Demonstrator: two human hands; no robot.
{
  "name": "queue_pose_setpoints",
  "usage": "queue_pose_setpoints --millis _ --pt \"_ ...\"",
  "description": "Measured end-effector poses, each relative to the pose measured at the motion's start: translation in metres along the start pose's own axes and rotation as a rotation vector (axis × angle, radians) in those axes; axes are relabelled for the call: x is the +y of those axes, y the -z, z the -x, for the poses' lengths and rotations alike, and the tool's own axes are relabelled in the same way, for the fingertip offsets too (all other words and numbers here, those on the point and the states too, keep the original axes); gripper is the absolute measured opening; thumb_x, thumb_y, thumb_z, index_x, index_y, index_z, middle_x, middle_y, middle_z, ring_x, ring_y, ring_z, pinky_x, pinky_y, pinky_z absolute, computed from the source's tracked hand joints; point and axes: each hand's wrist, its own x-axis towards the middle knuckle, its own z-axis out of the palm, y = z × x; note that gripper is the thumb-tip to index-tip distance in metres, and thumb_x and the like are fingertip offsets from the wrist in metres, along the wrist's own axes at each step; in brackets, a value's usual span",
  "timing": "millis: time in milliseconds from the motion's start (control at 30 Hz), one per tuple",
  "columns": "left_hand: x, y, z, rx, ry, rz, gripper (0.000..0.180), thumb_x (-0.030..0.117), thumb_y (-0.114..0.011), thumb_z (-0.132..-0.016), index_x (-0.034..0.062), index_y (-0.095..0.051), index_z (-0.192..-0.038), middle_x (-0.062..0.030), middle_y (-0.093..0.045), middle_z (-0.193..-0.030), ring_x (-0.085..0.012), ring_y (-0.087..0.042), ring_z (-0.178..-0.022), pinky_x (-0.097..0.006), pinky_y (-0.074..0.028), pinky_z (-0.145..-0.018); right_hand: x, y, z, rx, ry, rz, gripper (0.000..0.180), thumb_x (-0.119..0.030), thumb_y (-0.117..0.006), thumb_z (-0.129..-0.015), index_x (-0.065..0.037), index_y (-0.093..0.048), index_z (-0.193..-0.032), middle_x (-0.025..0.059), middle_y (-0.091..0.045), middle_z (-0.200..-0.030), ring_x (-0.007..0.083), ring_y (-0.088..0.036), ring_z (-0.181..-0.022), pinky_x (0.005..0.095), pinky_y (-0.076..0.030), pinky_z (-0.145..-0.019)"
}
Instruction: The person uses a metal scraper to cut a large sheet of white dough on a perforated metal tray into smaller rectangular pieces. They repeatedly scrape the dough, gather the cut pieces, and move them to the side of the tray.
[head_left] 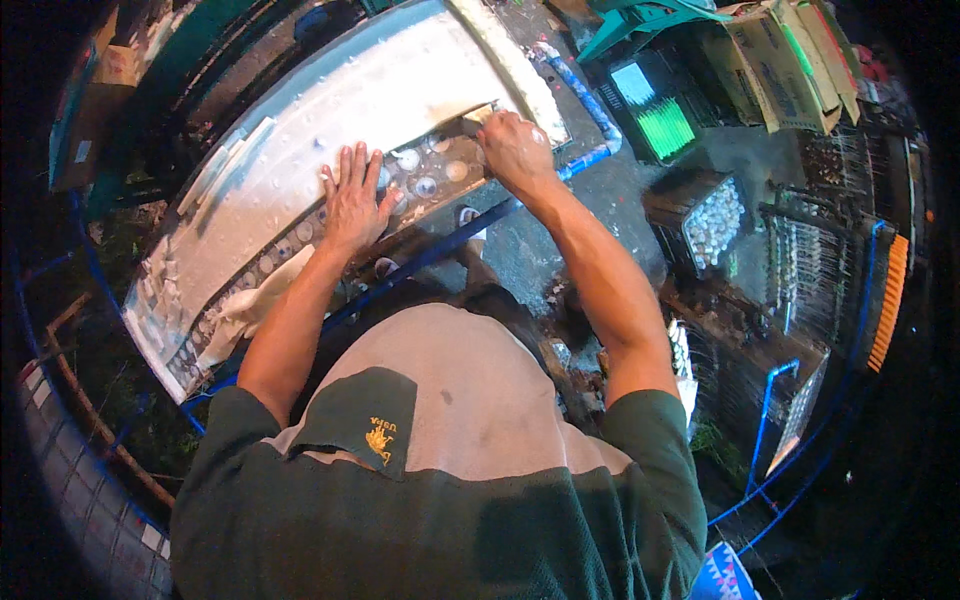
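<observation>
Two hands work on one long white sheet (340, 110) that lies spread over a mould tray (440, 175) of round cups on the table (165, 345). The sheet covers most of the tray and is folded back along its near edge, so a strip of cups with pale discs in them lies bare.

The left hand (352, 195) lies flat, fingers spread, palm down on the sheet's near edge and partly on the bare cups; spread like that, it seems to pin the sheet so it cannot slide. The right hand (515, 148) is closed into a loose fist at the sheet's corner, fingers curled on the edge as if gripping it to peel or pull; whether it also holds a small tool I cannot tell.

A crumpled white cloth (255, 300) rests on the tray's near left end, close to the left forearm. A blue pipe frame (590, 150) carries the table along its near side. Further right, well apart, stand a dark crate of pale round pieces (705, 220), a green-lit box (655, 115) and cardboard cartons (780, 60).
</observation>
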Motion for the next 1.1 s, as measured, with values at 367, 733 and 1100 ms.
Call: queue_pose_setpoints --millis 367,733,1100 --pt "-0.007 0.001 0.013 0.031 0.124 0.075 0.075 0.05 -0.061 -0.097 0.0077 -0.039 -0.156 -0.0213 -0.026 -0.166 -0.0384 -0.02 -0.156 -0.062 -0.013 -0.124 0.078 0.003 -0.036 0.018 0.647 -0.037 0.035 -0.033 -0.075 -0.09 -0.002 -0.066 -0.105 0.0113 -0.066 -0.085 0.0299 -0.07 -0.069 0.0419 -0.057 -0.056" --pt "-0.017 -0.02 0.029 0.167 0.256 0.009 0.078 0.052 -0.06 -0.096 0.0105 -0.037 -0.158 -0.0181 -0.026 -0.167 -0.0365 -0.022 -0.156 -0.066 -0.018 -0.121 0.056 -0.024 -0.059 0.038 0.852 -0.029 0.034 -0.034 -0.079 -0.088 -0.005 -0.066 -0.097 0.0104 -0.063 -0.083 0.0255 -0.068 -0.067 0.0392 -0.057 -0.053" --pt "-0.017 -0.01 0.039 0.157 0.256 0.104 0.073 0.049 -0.064 -0.095 0.0071 -0.046 -0.152 -0.0193 -0.032 -0.164 -0.0384 -0.028 -0.153 -0.06 -0.021 -0.123 0.023 -0.038 -0.052 -0.02 0.784 -0.198 0.03 -0.03 -0.074 -0.09 -0.004 -0.063 -0.102 0.0156 -0.065 -0.09 0.0335 -0.069 -0.073 0.043 -0.057 -0.059"
